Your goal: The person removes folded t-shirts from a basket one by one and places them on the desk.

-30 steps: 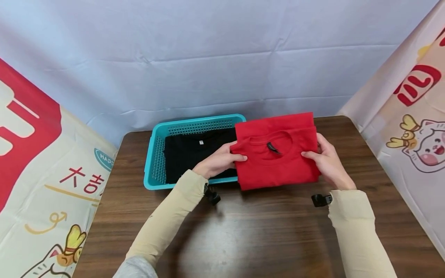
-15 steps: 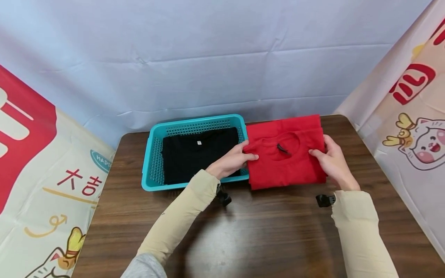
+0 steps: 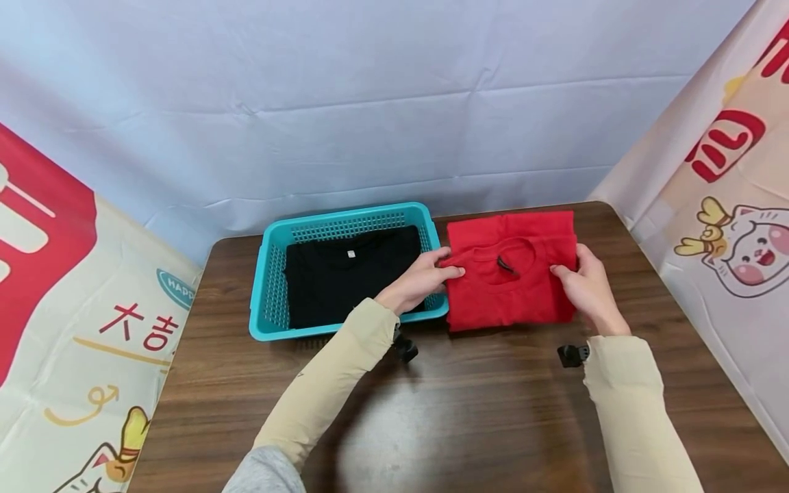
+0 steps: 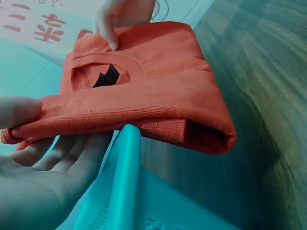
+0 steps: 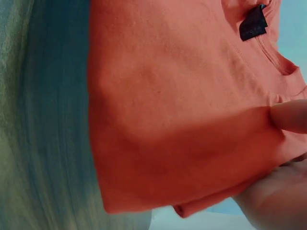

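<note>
A folded red T-shirt (image 3: 505, 298) with a dark neck label is held between both hands, just right of the basket. My left hand (image 3: 422, 279) grips its left edge, thumb on top and fingers beneath, as the left wrist view shows. On the opposite edge my right hand (image 3: 588, 291) pinches the shirt in the same way. In the left wrist view the red T-shirt (image 4: 158, 91) lies over the tip of the basket's rim (image 4: 127, 158). The right wrist view shows the T-shirt's near corner (image 5: 144, 182) above the table.
A turquoise plastic basket (image 3: 261, 294) stands on the wooden table (image 3: 481, 411), with a folded black garment (image 3: 345, 287) inside. Behind the table hangs a pale cloth (image 3: 370, 123). Printed cloths hang at both sides.
Both hands have carried the red T-shirt a little to the right, off the basket's right end, and lowered it slightly. The basket and black garment stay in place.
</note>
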The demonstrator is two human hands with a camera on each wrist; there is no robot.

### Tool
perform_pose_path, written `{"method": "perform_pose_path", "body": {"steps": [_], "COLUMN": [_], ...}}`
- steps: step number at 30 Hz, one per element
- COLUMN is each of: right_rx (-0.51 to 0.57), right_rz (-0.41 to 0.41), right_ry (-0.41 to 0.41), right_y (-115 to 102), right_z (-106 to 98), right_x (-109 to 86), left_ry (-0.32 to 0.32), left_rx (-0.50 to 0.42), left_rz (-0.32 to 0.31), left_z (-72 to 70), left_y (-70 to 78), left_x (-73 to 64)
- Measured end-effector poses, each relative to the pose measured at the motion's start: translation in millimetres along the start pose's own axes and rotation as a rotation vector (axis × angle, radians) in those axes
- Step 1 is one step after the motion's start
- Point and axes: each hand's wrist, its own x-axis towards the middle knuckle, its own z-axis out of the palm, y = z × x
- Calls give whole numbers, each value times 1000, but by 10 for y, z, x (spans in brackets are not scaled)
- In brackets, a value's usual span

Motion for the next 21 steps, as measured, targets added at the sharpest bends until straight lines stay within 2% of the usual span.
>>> {"method": "perform_pose_path", "body": {"steps": [6, 9, 14, 21], "right_rx": [27, 48, 66, 104], "right_rz": [52, 69, 76, 98], "right_ry": [-4, -12, -37, -70], "right_y": [58, 75, 117, 212], "right_z": [6, 0, -6, 11], "right_x": [28, 44, 68, 106], "left_ry": [46, 84, 123, 189], "left_rx": [77, 162, 303, 336], "left_rz": [5, 3, 37, 69], "left_z": [41, 50, 64, 89], "left_y": [23, 33, 32, 29], "left_x": [35, 48, 63, 95]}}
